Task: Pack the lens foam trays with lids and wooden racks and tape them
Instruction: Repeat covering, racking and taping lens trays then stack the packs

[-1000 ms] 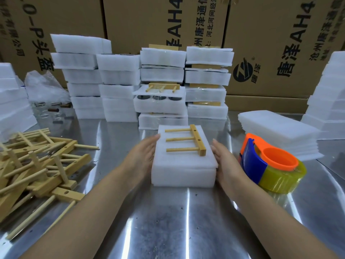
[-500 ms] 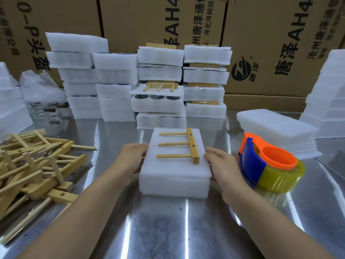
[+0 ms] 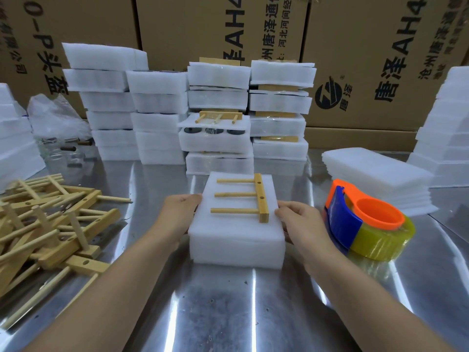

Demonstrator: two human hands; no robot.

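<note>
Head view: left hand (image 3: 177, 214) and right hand (image 3: 302, 222) grip the sides of the lidded foam tray (image 3: 236, 240) between them, wooden rack (image 3: 243, 196) already on top; taping seems still to do, with the tape roll (image 3: 365, 222) untouched just beyond the right hand.

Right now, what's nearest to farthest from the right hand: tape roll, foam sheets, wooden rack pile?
1. Tape roll, just right of the right hand.
2. Foam sheets, behind on the right.
3. Wooden rack pile, far left.
</note>
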